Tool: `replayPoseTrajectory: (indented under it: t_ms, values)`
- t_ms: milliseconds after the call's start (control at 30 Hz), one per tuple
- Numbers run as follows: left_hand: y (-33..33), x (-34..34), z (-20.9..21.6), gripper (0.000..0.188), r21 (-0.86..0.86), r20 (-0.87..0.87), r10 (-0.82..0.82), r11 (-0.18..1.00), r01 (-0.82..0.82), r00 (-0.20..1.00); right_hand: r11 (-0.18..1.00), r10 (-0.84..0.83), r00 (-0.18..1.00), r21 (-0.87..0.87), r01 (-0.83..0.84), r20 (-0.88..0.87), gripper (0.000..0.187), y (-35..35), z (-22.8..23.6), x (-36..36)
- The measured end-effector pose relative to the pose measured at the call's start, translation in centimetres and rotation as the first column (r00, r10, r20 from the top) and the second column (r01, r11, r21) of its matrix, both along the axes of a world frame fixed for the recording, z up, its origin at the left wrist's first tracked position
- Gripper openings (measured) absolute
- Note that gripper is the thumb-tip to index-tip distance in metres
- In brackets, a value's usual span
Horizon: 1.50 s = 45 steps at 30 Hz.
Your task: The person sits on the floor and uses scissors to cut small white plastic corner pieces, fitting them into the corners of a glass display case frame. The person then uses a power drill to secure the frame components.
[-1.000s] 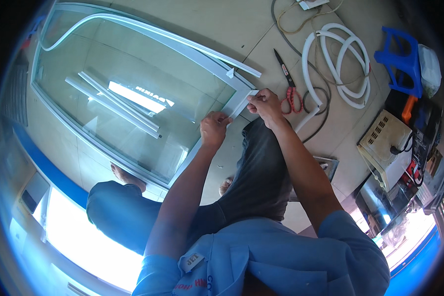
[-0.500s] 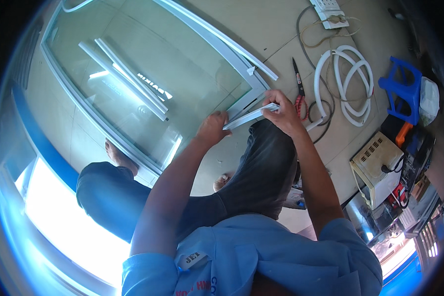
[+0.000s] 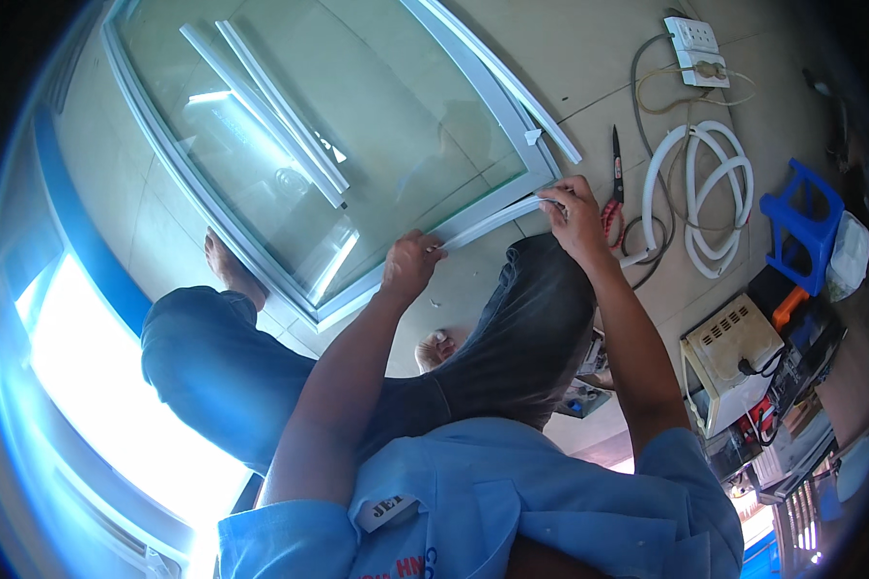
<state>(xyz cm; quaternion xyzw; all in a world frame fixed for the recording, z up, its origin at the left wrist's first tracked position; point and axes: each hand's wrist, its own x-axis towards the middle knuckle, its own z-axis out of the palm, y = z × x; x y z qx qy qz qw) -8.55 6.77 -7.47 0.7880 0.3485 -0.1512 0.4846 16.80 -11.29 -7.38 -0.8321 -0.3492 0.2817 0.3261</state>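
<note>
A glass door panel with a grey-white frame [image 3: 164,172] lies on the floor in front of me. Along its near edge I hold a narrow white trim strip [image 3: 492,224], which lies against or just over the frame. My left hand [image 3: 413,264] is closed at the strip's left end, thumb and fingers pinching. At the other end, close to the frame's corner, my right hand [image 3: 574,214] pinches the strip between thumb and fingertips. Two loose white strips [image 3: 259,111] rest side by side on the glass. A longer strip [image 3: 512,82] runs along the frame's right side.
Scissors with red handles [image 3: 615,188] lie right of the frame's corner. Beyond them are a coiled white hose [image 3: 654,174], cords and a power strip [image 3: 693,46]. A blue plastic stool [image 3: 803,230] and a beige boxy appliance [image 3: 743,333] stand farther right. My bare feet flank the panel's near corner.
The trim strip has come down from a raised, tilted position to lie along the frame's near edge. Both hands still hold it. The whole view has shifted slightly.
</note>
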Motion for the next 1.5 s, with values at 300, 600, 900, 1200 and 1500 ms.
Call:
replayPoseTrajectory:
  t_ms: [300, 600, 900, 1200, 1500]
  values:
    - [-0.6, 0.8, -0.2, 0.018, -0.112, -0.142, 0.215, 0.966, -0.232, 0.966, 0.943, 0.015, 1.0, -0.333, -0.012, 0.007, 0.016, 2.9, -0.9, 1.8]
    - [-1.4, 1.2, -0.7, 0.019, 0.103, 0.005, 0.1, 0.99, -0.1, 0.995, 0.872, 0.047, 0.998, -0.486, -0.059, -0.036, 0.022, 4.5, -0.7, 3.0]
    - [-2.7, 4.7, -0.4, 0.022, 0.065, -0.11, 0.117, 0.992, -0.111, 0.987, 0.85, -0.273, 0.961, -0.457, 0.262, 0.041, 0.07, 1.8, -1.5, 2.3]
    - [-2.9, 10.4, -0.8, 0.029, 0.015, -0.227, 0.051, 0.999, -0.048, 0.973, 0.664, -0.711, 0.299, -0.469, 0.582, -0.636, 0.044, 1.2, -2.2, -0.7]
    - [-3.1, 10.6, 0.1, 0.039, 0.121, -0.218, 0.074, 0.991, -0.048, 0.973, 0.636, -0.73, 0.289, -0.461, 0.619, -0.62, 0.037, 2.3, -3.4, -1.7]
